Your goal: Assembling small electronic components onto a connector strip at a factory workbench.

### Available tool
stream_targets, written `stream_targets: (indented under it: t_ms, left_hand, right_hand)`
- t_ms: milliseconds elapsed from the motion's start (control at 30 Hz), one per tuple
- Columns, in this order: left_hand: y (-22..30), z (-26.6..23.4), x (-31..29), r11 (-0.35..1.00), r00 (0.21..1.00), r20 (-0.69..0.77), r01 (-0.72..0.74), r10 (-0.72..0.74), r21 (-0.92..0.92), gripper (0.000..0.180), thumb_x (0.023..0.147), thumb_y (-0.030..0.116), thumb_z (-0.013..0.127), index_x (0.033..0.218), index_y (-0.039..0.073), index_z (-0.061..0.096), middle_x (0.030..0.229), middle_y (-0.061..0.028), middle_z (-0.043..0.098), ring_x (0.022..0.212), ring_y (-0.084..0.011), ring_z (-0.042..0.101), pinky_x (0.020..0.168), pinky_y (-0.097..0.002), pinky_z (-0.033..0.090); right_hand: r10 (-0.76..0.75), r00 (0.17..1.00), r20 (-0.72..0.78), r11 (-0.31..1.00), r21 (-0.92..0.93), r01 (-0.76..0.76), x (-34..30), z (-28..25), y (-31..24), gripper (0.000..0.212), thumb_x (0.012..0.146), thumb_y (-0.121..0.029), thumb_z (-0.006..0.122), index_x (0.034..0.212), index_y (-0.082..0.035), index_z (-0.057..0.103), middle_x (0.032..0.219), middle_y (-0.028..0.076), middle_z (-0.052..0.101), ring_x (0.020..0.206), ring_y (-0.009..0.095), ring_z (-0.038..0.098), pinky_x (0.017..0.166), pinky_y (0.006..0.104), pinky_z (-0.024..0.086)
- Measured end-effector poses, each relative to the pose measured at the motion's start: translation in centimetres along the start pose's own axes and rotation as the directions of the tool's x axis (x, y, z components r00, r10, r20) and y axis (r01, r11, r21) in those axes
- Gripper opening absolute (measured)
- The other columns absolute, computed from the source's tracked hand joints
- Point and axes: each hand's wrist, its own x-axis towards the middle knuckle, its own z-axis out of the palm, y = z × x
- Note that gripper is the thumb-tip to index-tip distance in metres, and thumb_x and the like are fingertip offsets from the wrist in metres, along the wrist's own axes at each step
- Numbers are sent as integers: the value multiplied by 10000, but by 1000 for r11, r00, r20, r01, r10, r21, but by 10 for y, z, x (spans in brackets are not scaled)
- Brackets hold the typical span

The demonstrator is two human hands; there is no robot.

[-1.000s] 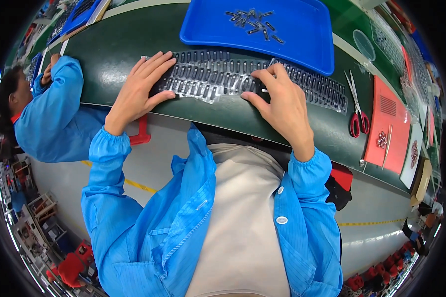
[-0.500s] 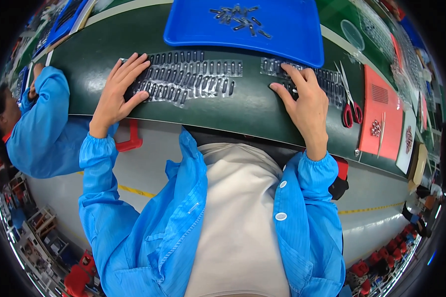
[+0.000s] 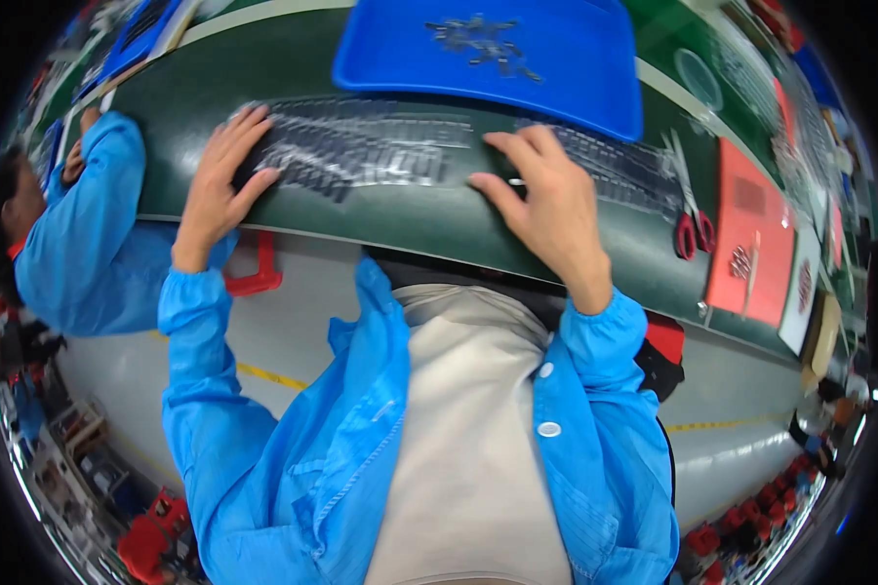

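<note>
My left hand (image 3: 226, 180) rests at the left end of several rows of small dark parts in clear film (image 3: 361, 156). Its fingers are spread, and its thumb lies at the edge of the rows. My right hand (image 3: 554, 205) hovers over the green table (image 3: 439, 219), between these rows and a second group of film-packed dark parts (image 3: 629, 175). Its thumb and forefinger are apart, with nothing seen between their tips. A small white spot shows beneath this hand, too small to name. Motion blurs the parts.
A blue tray (image 3: 346, 73) with loose dark parts stands at the far side. Red-handled scissors (image 3: 691, 210) lie right of the second group, beside a red sheet (image 3: 741, 253) bearing small pieces and tweezers (image 3: 753, 278). A co-worker's blue sleeve (image 3: 112, 175) is at the left.
My right hand has moved left, off the second group of parts toward the larger rows. My left hand has shifted slightly left, its fingertips now at the rows' end. The view has shifted slightly.
</note>
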Motion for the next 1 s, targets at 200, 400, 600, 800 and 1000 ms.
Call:
stream_targets:
  t_ms: [200, 400, 600, 800, 1000]
  left_hand:
    - [-6, -1, -20, 1000, 1000, -18, 14, -14, -9, 610, 1013, 311, 679, 1562, 70, 566, 1663, -137, 510, 1595, -360, 386, 1320, -528, 233]
    - [-9, 0, 0, 1000, 1000, 13, 20, -20, -10, 613, 1025, 298, 657, 1584, 74, 540, 1675, -133, 496, 1609, -344, 365, 1328, -506, 219]
    - [-8, -5, -13, 996, 999, -18, 32, -31, 84, 591, 1028, 260, 657, 1576, 67, 547, 1669, -135, 504, 1603, -344, 376, 1324, -491, 236]
    - [-2, -2, 0, 999, 999, -23, 36, -36, 10, 551, 1000, 205, 701, 1521, 54, 603, 1637, -145, 540, 1583, -359, 409, 1306, -509, 273]
    - [-7, -3, -9, 998, 996, -58, 71, -70, 2, 529, 1003, 218, 703, 1500, 57, 623, 1632, -142, 546, 1582, -361, 410, 1303, -516, 278]
  right_hand:
    - [153, 962, -228, 954, -218, -204, -19, -38, 30, 426, 888, -273, 869, 1238, -71, 733, 1199, 124, 680, 945, 369, 734, 777, 446, 594]
    - [205, 957, -205, 959, -154, -238, -27, -20, 26, 421, 884, -282, 871, 1224, -75, 733, 1239, 135, 675, 981, 388, 731, 810, 461, 607]
    - [206, 905, -373, 959, -108, -263, -27, -39, 34, 349, 898, -266, 856, 1166, -63, 761, 1196, 144, 704, 1005, 375, 734, 810, 439, 601]
    - [364, 796, -483, 740, -369, -562, -64, -97, 134, 276, 988, -297, 779, 1129, -60, 785, 1095, 148, 731, 939, 360, 732, 815, 434, 575]
    - [325, 801, -502, 719, -419, -554, -48, -91, 132, 231, 988, -255, 778, 1125, -70, 791, 1094, 141, 734, 955, 354, 735, 813, 430, 577]
